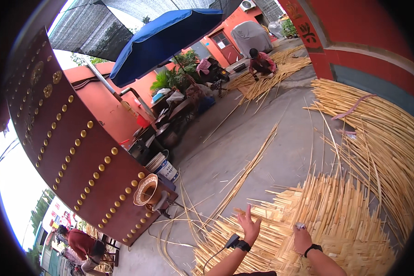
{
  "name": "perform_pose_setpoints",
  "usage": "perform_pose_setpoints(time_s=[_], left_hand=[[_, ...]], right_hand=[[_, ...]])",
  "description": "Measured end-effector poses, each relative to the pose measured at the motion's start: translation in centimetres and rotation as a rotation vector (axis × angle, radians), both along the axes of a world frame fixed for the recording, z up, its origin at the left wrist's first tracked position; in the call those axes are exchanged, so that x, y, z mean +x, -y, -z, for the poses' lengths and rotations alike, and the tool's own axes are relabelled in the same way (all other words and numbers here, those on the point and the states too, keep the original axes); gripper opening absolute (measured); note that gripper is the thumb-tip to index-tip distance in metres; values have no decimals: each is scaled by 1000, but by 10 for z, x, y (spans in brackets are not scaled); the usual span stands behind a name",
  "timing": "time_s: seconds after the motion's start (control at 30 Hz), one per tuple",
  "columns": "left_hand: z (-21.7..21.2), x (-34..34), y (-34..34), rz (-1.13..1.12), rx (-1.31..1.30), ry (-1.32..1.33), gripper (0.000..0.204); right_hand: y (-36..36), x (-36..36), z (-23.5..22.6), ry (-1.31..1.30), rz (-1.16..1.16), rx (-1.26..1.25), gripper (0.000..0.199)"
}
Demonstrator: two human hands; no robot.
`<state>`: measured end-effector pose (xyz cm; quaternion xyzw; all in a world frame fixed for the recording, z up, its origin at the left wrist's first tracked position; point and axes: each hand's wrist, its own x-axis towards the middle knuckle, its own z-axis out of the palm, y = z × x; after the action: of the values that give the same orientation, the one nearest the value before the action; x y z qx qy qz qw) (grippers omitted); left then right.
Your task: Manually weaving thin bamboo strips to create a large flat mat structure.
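A woven reed mat (303, 216) lies on the ground in front of me, its long loose reed ends sticking out at the far and left edges. Above its left part, my left hand (249, 224) is open, fingers spread and pointing up. Whether it touches any reed cannot be told. My right hand (302, 239) is closed over the middle of the mat. A small whitish or silvery thing (301, 226) shows at its fingertips, too small to name. Dark bands circle both wrists, and a small black device (232, 241) with a cable sits by the left one.
A big pile of reeds (377, 133) lies along the red wall at right. Loose reeds (253, 170) stretch across the concrete. A studded red door (78, 152), a bucket (166, 170) and a blue umbrella (161, 41) stand left. One person (262, 64) crouches over reeds far off; another (80, 246) is lower left.
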<state>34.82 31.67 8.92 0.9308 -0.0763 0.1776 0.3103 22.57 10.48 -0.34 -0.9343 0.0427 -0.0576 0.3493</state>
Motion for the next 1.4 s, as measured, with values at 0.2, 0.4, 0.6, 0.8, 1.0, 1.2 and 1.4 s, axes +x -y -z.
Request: perform_pose_setpoints(time_s=[0.2, 0.4, 0.6, 0.8, 1.0, 1.2, 1.4], left_hand=[[48, -110, -84, 334, 343, -430, 76], [66, -255, -229, -34, 622, -722, 49], [83, -387, -340, -154, 696, -1333, 95], [125, -390, -330, 71, 551, -1519, 104], [128, -379, -322, 47, 379, -1580, 100], [124, -378, -323, -5, 291, -1614, 97], [107, -368, -313, 99, 358, -1616, 94]], right_hand=[[18, -37, -33, 7, -86, 153, 41], [-6, -90, -7, 73, -245, 265, 33], [-6, -126, 53, -146, -527, 330, 42], [-36, -96, 1, -202, -471, 268, 42], [-46, -79, -14, -222, -429, 257, 42], [-54, -70, -21, -229, -408, 257, 42], [-55, -70, -23, -227, -402, 269, 42]])
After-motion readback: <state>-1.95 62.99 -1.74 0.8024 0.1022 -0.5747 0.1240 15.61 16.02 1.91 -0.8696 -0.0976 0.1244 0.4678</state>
